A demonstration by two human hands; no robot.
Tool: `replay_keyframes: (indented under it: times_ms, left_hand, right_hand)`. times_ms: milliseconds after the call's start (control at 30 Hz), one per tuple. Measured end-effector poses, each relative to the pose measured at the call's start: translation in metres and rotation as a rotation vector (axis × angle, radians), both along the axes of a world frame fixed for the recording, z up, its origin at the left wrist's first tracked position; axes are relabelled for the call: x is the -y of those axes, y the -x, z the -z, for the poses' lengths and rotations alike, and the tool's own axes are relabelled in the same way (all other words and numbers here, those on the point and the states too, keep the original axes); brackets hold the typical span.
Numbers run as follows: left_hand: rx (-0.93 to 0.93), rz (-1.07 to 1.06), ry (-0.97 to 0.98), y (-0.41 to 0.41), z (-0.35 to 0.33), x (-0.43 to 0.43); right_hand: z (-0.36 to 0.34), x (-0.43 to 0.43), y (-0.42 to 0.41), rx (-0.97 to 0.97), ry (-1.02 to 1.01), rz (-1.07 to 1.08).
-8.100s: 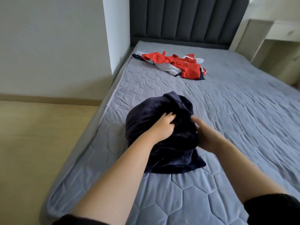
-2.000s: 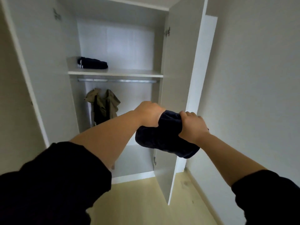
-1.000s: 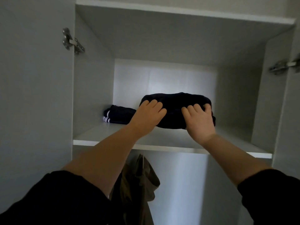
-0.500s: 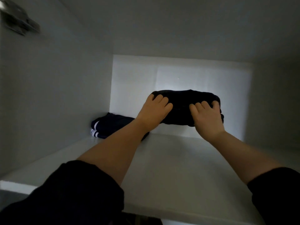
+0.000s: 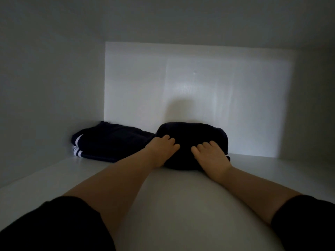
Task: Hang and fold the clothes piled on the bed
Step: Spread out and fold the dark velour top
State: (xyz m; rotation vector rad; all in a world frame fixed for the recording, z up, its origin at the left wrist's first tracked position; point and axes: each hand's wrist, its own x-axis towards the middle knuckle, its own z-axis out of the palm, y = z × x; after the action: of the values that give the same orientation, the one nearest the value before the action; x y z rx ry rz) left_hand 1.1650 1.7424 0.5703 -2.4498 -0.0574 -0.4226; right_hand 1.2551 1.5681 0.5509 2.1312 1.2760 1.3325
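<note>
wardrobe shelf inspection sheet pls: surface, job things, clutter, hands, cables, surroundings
surface: white wardrobe shelf, dimly lit.
job's things: rolled dark navy fabric bundle lies on the shelf near the back; folded dark garment with white stripes lies to its left in the corner, seemingly touching it.
clutter: nothing seen.
hands: left hand and right hand both rest on the bundle's front, fingers laid over it.
cables: nothing seen.
surroundings: white back panel, brighter than the grey side walls; black sleeves at the bottom edge.
</note>
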Motion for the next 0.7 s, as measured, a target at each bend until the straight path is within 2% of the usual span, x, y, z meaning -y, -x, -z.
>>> replay_keyframes:
  times_ms: [100, 133, 200, 267, 300, 333, 367, 400, 467, 500, 567, 633, 700]
  left_hand:
    - [-0.14, -0.023, 0.179, -0.004, -0.014, 0.0]
    - [-0.204, -0.037, 0.322, -0.005, -0.024, 0.001]
    - [-0.292, -0.092, 0.724, -0.009, -0.049, 0.001]
    - [-0.164, -0.062, 1.098, -0.018, -0.072, -0.001]
    - [0.012, -0.005, 1.209, -0.026, -0.081, -0.003]
    - [0.215, 0.057, 1.218, -0.037, -0.086, -0.005]
    - [0.38, 0.094, 1.147, -0.048, -0.088, -0.006]
    - [0.452, 0.102, 1.067, -0.057, -0.086, -0.005]
    - [0.371, 0.068, 0.943, -0.077, -0.083, -0.001]
    - [0.294, 0.034, 0.873, -0.085, -0.08, -0.001]
    - [0.203, -0.031, 0.77, -0.099, -0.073, -0.003]
    - [0.071, -0.051, 0.741, -0.106, -0.061, -0.007]
    - [-0.054, -0.063, 0.754, -0.111, -0.048, -0.015]
  right_hand:
    - [0.0, -0.002, -0.011, -0.115, 0.038, -0.041]
    - [-0.003, 0.0, -0.014, -0.186, 0.057, -0.069]
    - [-0.014, 0.008, -0.016, -0.331, 0.041, -0.176]
    - [-0.032, 0.013, -0.015, -0.639, -0.102, -0.261]
    - [-0.043, 0.014, -0.016, -0.801, -0.217, -0.291]
    - [-0.054, 0.014, -0.018, -0.927, -0.351, -0.327]
    - [-0.064, 0.013, -0.022, -1.022, -0.501, -0.369]
    - [-0.074, 0.011, -0.027, -1.105, -0.651, -0.41]
    - [-0.09, 0.005, -0.041, -1.107, -0.822, -0.382]
    - [-0.094, 0.0, -0.051, -1.037, -0.804, -0.32]
    - [-0.093, -0.014, -0.068, -0.964, -0.628, -0.156]
    - [-0.076, -0.03, -0.084, -0.979, -0.431, -0.005]
    - [-0.056, -0.036, -0.094, -1.053, -0.35, 0.004]
